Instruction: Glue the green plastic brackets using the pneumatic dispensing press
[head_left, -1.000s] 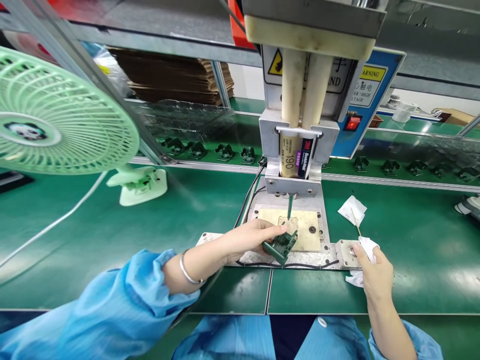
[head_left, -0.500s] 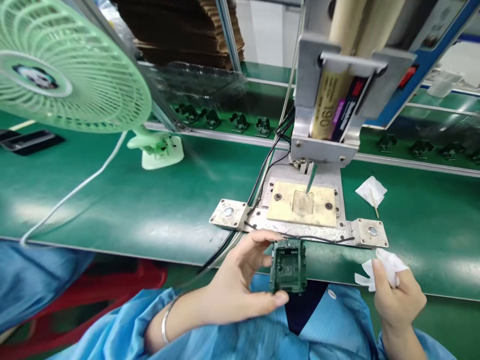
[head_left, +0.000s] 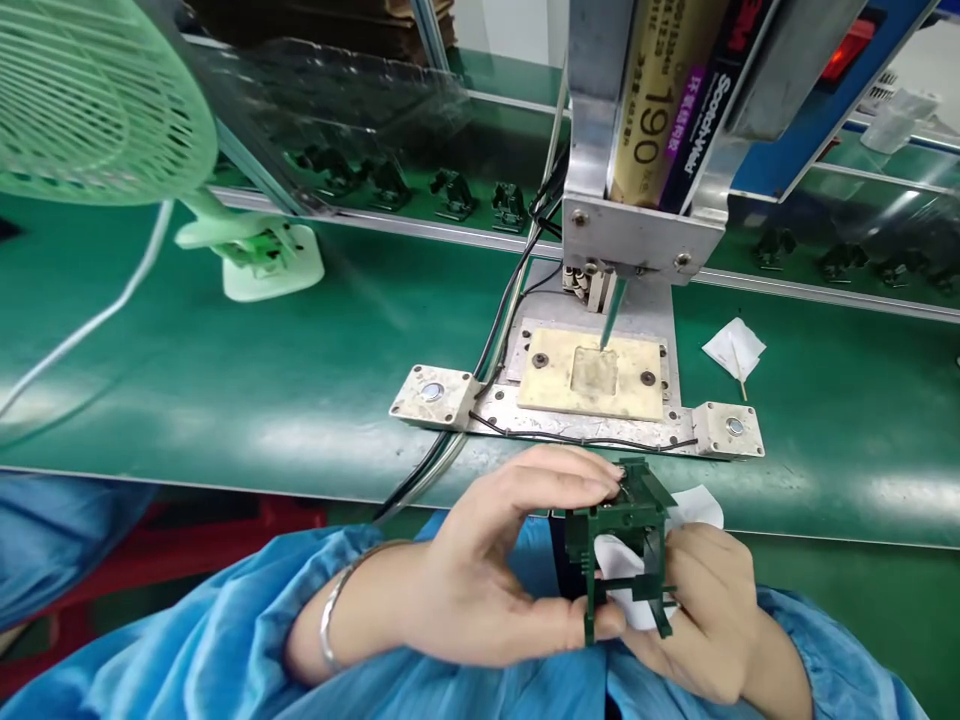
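Observation:
Between thumb and fingers, my left hand (head_left: 502,560) grips a dark green plastic frame (head_left: 634,510), open in the middle, near the bench's front edge. My right hand (head_left: 705,610) is closed on a white tissue (head_left: 694,508) right beside the frame. Part of the tissue shows through the frame's opening. The right fingertips are partly hidden behind the frame. Beyond both hands, a cream fixture plate (head_left: 544,392) with a square recess lies under a dispensing needle (head_left: 612,315).
A glue dispenser (head_left: 645,235) with a cartridge stands over the fixture. Metal button blocks (head_left: 433,396) flank it. A folded white wipe with a stick (head_left: 735,348) lies right. A green fan (head_left: 97,110) is clamped at left. Several similar green parts (head_left: 508,205) sit on the rear line.
The green frame has been turned in my left hand, so its open side now shows. My right hand has moved left, bringing the tissue up to the frame. The view has shifted slightly.

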